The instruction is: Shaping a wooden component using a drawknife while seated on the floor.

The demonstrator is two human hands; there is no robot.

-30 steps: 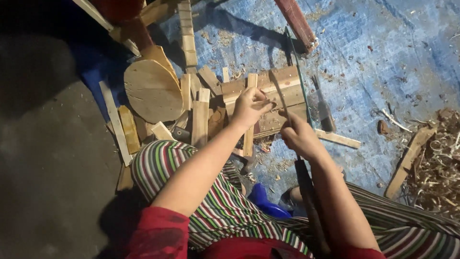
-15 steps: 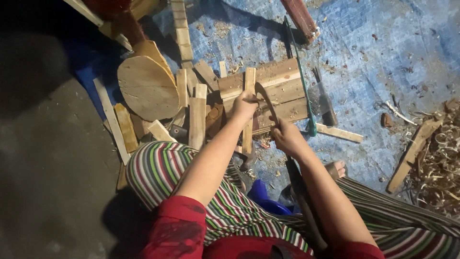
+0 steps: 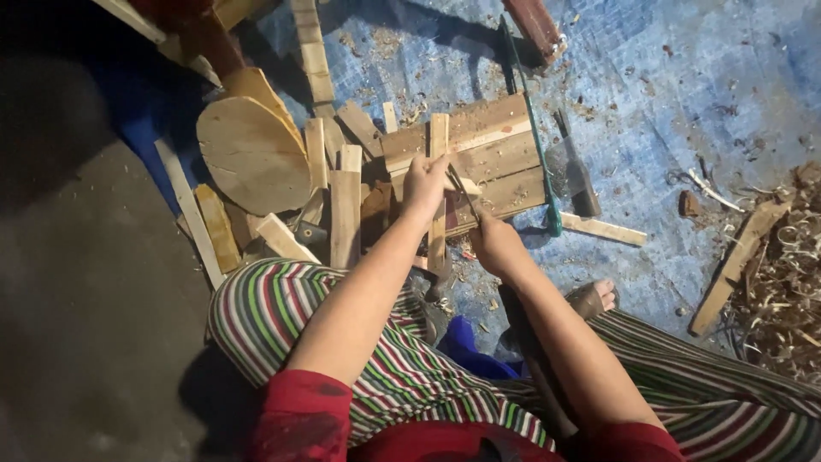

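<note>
The narrow pale wooden slat (image 3: 439,184) stands on end in front of the seated person, its long axis running almost straight away from them in the head view: its far end shows above the flat reddish-brown planks (image 3: 479,158) stacked on the blue tarpaulin (image 3: 667,111), and its near end comes down toward the striped trouser leg (image 3: 282,316). The left hand (image 3: 425,184) is wrapped about the slat's upper part, fingers curled closed round it and thumb on the near side, seemingly to keep it steady and upright against the plank stack behind. The right hand (image 3: 493,244) is closed in a fist round the handle of a thin dark blade tool (image 3: 463,195), which slants up and left from the fist so that its tip meets the slat's right edge just below the left hand; that placing looks suited to paring along the grain while the other hand holds clear above the edge. Whether the blade bites into the wood or only touches it cannot be told

Left of the slat lie a round pale wooden disc (image 3: 252,154) and several short offcuts (image 3: 345,210), some leaning on one another. A green-framed handsaw (image 3: 534,137) lies across the planks' right end, with a dark chisel-like tool (image 3: 575,175) just beside it. Curled wood shavings (image 3: 782,282) are heaped at the far right, well apart from the hands
</note>
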